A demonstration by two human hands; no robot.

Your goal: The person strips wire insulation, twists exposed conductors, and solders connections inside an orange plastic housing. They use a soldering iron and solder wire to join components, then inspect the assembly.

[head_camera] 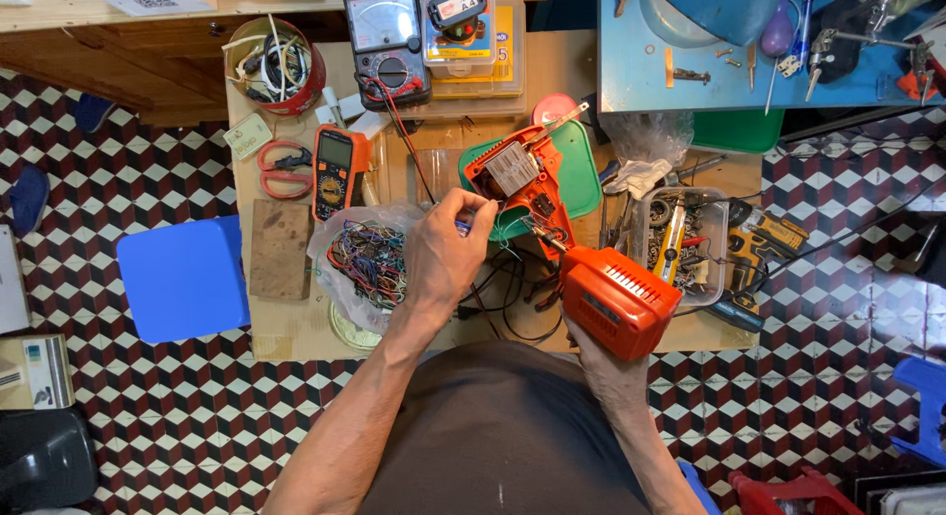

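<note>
An opened orange power drill [581, 249] lies tilted over the low wooden table [296, 318], its inner parts and wires showing near the top end. My right hand [606, 362] grips the drill's thick battery end from below. My left hand [443, 254] is closed on a thin blue-handled tool [465, 222] whose tip points into the drill's open body. A green tray [581, 170] lies under the drill's upper part.
An orange multimeter [335, 170], red scissors [281, 170], a wood block [279, 249] and a bag of tangled wires [370, 259] sit at left. An analog meter [386, 42] stands behind. A clear parts box [680, 244] is at right, a blue stool [182, 276] beside the table.
</note>
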